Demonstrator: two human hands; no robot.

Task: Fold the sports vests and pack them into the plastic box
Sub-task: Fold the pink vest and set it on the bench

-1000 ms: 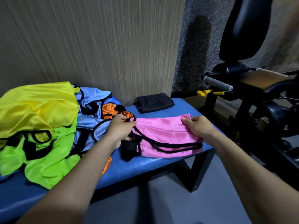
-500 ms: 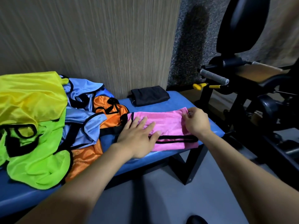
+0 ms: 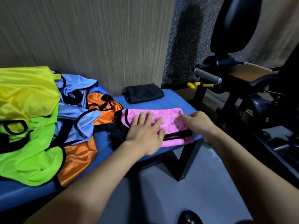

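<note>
On the blue padded table [image 3: 176,101] lies the half-folded pink mesh vest [image 3: 168,120]. Left hand [image 3: 144,133] presses it flat, fingers straight. Right hand [image 3: 197,123] pinches its edge. Next, probably fold it over again. No box shows.

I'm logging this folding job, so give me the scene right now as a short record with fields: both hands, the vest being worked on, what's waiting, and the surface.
left hand: flat, fingers straight, pressing on the pink vest
right hand: on the vest's right end; grip unclear
pink vest: folded into a strip, lying on the blue bench
waiting pile: yellow vest, green vest, light blue vest, orange vest
behind: folded black cloth
plastic box: not in view
</note>
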